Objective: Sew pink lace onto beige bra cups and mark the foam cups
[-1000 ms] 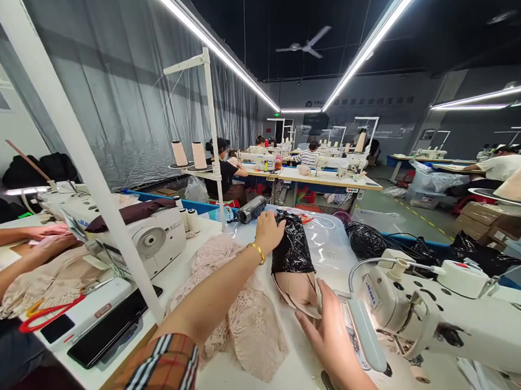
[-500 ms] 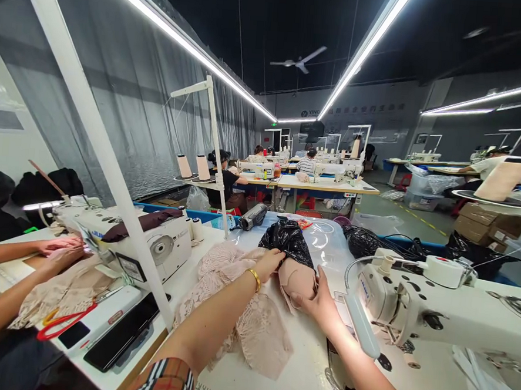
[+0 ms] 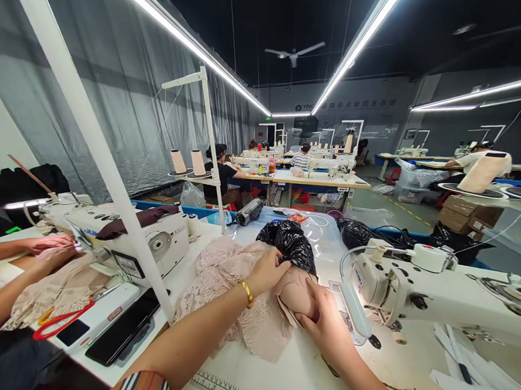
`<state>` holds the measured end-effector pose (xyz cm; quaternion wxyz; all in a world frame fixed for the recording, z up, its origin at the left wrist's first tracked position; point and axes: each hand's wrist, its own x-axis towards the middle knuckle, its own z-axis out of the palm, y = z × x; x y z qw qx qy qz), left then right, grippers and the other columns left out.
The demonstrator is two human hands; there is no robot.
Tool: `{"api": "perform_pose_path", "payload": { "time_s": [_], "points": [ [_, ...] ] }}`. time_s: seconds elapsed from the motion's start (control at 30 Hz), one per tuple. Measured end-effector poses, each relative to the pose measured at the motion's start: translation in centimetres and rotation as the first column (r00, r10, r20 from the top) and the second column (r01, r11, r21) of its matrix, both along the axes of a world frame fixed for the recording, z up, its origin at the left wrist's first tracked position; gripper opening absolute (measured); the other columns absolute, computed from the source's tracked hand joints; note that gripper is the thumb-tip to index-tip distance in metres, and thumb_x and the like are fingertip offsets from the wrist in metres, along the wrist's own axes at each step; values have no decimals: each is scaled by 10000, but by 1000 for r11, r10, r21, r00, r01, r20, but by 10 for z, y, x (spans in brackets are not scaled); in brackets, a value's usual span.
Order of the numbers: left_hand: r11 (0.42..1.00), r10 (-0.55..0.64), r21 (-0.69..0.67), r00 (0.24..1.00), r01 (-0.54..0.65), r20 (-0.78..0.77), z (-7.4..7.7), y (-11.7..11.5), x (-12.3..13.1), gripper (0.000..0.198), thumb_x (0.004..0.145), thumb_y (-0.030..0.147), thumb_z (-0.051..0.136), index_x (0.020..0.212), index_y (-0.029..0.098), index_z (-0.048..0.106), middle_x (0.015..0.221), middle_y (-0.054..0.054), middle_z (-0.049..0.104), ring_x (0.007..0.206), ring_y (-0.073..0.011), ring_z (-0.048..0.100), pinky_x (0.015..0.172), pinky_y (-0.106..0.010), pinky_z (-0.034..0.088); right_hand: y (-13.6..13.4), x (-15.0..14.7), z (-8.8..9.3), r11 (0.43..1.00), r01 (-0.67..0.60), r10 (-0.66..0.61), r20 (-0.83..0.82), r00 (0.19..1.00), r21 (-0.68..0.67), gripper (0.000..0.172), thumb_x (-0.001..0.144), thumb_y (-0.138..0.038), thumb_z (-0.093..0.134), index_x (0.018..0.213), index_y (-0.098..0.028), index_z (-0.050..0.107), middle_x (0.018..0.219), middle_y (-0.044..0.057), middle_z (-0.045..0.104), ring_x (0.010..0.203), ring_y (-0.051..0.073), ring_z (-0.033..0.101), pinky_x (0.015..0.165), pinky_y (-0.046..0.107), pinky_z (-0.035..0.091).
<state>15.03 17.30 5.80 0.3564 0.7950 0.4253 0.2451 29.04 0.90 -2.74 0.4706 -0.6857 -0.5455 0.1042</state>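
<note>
Left hand [image 3: 265, 274]: mid-frame, fingers half-curled; I grip beige bra cups [image 3: 297, 296] against the black plastic bag [image 3: 293, 243].
Right hand [image 3: 329, 320]: part-closed; I clasp their right side, seemingly for steadiness.

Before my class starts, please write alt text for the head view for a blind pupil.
A person's right hand holds a beige cup-shaped piece sticking out of shiny black plastic, the left hand at the plastic's edge. Pale lace fabric lies to the left, a white sewing machine stands to the right, and people are at sewing tables beyond.
</note>
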Motion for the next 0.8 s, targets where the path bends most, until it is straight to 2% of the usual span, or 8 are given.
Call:
{"api": "perform_pose_path", "payload": {
  "time_s": [0.07,0.17,0.27,0.4,0.47,0.6,0.67,0.8],
  "points": [
    [998,-61,20,998,61,-6,-1,-23,-10,528,806,446,761,1268,225,631,1240,-128,676,1186,-323,614,1041,-412,459,-10,-9,-1,1000,-12,12,-16,1000,-10,685,866,-344,638,1526,-279,466,1466,148,506,1351,363,556,1071,552,506],
    [991,-126,54,992,126,-7,-2,-55,-22,715,724,395,819,1379,234,584,1401,-145,598,1320,-341,538,1120,-411,416,-23,-18,0,997,-71,70,-44,997,-18,695,887,-379,650,1544,-307,437,1410,118,544,1260,306,628,1036,484,552],
    [985,-162,66,987,162,-10,-1,-74,-31,617,750,370,801,1330,254,623,1332,-129,618,1276,-327,548,1103,-424,435,-35,-21,1,994,-106,106,-87,991,2,720,893,-364,650,1562,-312,387,1403,100,562,1277,290,617,1075,473,538],
    [944,-290,158,957,288,-10,-6,-86,-45,478,815,403,777,1259,268,662,1216,-90,646,1165,-303,585,1034,-449,485,-61,-14,-5,988,-153,147,-140,979,-30,689,911,-378,661,1548,-341,400,1483,98,493,1301,295,601,1016,437,584],
    [918,-332,221,943,330,-30,-12,-88,-51,449,848,332,734,1276,236,638,1168,-83,647,1092,-276,607,966,-430,522,-78,-9,-10,983,-171,158,-173,972,-60,703,936,-415,661,1576,-360,374,1499,104,470,1304,299,592,975,417,606],
    [902,-343,248,935,354,-89,-19,-92,-54,310,850,148,617,1154,192,658,1030,-64,673,929,-223,642,879,-385,546,-104,-1,-15,997,-66,57,-176,983,-48,735,923,-490,682,1578,-329,389,1455,127,507,1292,333,587,1025,479,573],
    [894,-347,266,932,361,-101,-18,-94,-52,321,858,170,631,1178,191,656,1108,-84,686,1035,-253,641,968,-424,523,-110,0,-15,998,-14,3,-184,983,-62,735,905,-533,687,1552,-305,423,1438,141,534,1271,344,600,1027,494,561],
    [831,-381,341,896,440,-228,-14,-100,-44,555,830,253,737,1358,183,584,1373,-135,637,1261,-320,582,1091,-487,453,-113,2,-13,994,44,-67,-230,971,-103,729,887,-564,668,1521,-264,470,1364,145,600,1187,324,638,956,446,574]
  ]
}}
